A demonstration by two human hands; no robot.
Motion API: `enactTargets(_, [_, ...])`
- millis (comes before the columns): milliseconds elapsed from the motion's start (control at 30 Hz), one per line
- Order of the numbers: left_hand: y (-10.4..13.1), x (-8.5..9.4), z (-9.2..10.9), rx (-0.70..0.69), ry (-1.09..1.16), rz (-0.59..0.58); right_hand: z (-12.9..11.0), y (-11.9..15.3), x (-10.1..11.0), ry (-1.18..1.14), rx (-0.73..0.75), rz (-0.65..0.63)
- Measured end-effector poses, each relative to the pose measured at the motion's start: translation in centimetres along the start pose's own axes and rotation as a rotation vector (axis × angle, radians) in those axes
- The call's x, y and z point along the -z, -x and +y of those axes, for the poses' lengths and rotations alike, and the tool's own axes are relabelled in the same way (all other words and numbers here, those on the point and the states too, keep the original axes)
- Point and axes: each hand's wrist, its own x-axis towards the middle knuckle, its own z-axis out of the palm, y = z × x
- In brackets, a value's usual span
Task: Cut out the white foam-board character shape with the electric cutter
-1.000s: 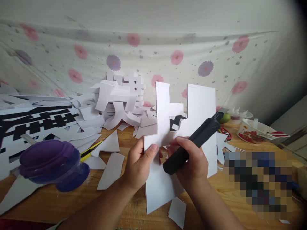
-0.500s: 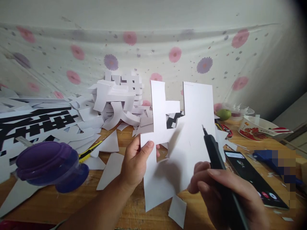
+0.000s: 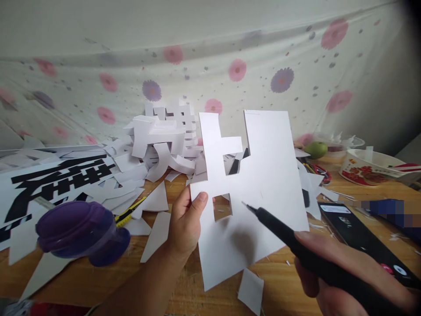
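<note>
Soft, even daylight filled the scene, brightest on the white cut sheet (image 3: 259, 184), which showed no glare. The black tool (image 3: 296, 245) and the right hand (image 3: 345, 281) cast a faint grey shadow on that sheet. The corners darkened into vignetting at the right, and straight lines bowed toward the edges. The purple lid (image 3: 79, 230) nearby was blurred, and a patch at the right was pixelated.

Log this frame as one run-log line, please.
left hand: holds white cutout sheet upright | right hand: grips black cutting pen, tip at sheet | wooden table: paper scraps
</note>
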Motion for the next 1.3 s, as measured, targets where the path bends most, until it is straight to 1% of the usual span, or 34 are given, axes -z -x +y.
enactTargets(33, [0.0,0.1,-0.1,-0.017,-0.019,0.004,0.2,-0.2,0.2,-0.046,-0.021,-0.020])
enactTargets(100, [-0.1,0.3,-0.3,-0.053,-0.057,-0.006,0.4,-0.8,0.3,-0.222,-0.058,-0.098])
enactTargets(167, [-0.2,0.4,-0.5,-0.080,-0.081,-0.009,0.2,-1.4,0.0,-0.384,-0.091,-0.184])
enactTargets(200, [-0.2,0.5,-0.6,-0.090,-0.091,-0.009,0.1,-1.6,-0.3,-0.425,-0.118,-0.212])
enactTargets(233, [-0.3,0.5,-0.6,-0.103,-0.102,-0.008,-0.2,-1.8,-0.6,-0.441,-0.158,-0.222])
enactTargets(300, [-0.3,0.5,-0.6,-0.135,-0.127,-0.009,-0.8,-1.9,-1.3,-0.439,-0.238,-0.185])
enactTargets(367, [-0.4,0.5,-0.5,-0.187,-0.147,-0.021,-1.3,-1.7,-1.8,-0.417,-0.287,-0.132])
enactTargets(467, [-0.3,0.6,-0.4,-0.260,-0.171,-0.035,-1.5,-1.2,-2.0,-0.316,-0.297,-0.127])
enactTargets(567, [-0.1,0.6,-0.4,-0.298,-0.205,-0.051,-1.4,-0.8,-1.9,-0.166,-0.242,-0.100])
enactTargets(733, [0.1,0.7,-0.3,-0.306,-0.212,-0.067,-1.5,-1.0,-2.0,0.122,-0.089,-0.035])
enactTargets(800, [0.1,0.8,-0.4,-0.344,-0.229,-0.066,-1.8,-1.2,-2.1,0.183,-0.070,-0.038])
enactTargets(867, [0.1,0.9,-0.4,-0.392,-0.249,-0.069,-2.1,-1.5,-2.2,0.235,-0.080,-0.072])
enactTargets(967, [0.0,1.0,-0.5,-0.415,-0.253,-0.073,-2.5,-1.6,-2.7,0.276,-0.059,-0.088])
enactTargets(1067, [0.1,0.9,-0.6,-0.384,-0.229,-0.062,-2.8,-1.4,-3.4,0.283,-0.007,-0.049])
enactTargets(1167, [0.2,0.7,-0.5,-0.359,-0.201,-0.072,-3.2,-1.2,-3.9,0.290,-0.019,-0.051])
enactTargets(1300, [0.4,0.5,-0.3,-0.336,-0.160,-0.101,-3.7,-1.2,-3.9,0.283,-0.029,-0.078])
